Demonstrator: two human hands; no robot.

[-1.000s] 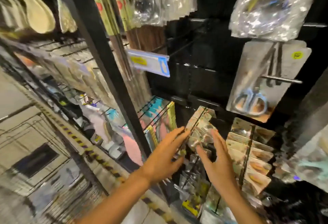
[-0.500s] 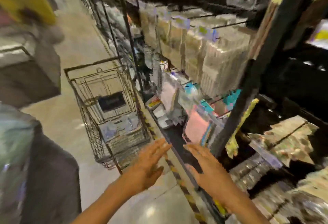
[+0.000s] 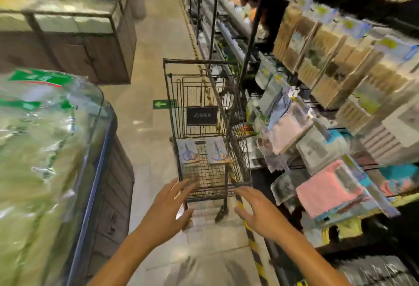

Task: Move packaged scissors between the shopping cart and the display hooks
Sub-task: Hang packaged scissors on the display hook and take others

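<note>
Now both empty hands [image 3: 167, 204] near cart [image 3: 238, 149]

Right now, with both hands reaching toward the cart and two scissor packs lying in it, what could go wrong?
1. Both the left hand and right hand are open and short of the shopping cart; its near wire rim could snag fingers.
2. The left scissor pack and right scissor pack lie flat on the mesh, so pinching an edge may be fiddly.
3. The hanging packets beside the cart could get knocked.

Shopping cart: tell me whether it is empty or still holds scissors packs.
Not empty. Two packaged scissors lie flat, side by side, on the wire floor of the shopping cart. Both hands are open and outside it.
</note>
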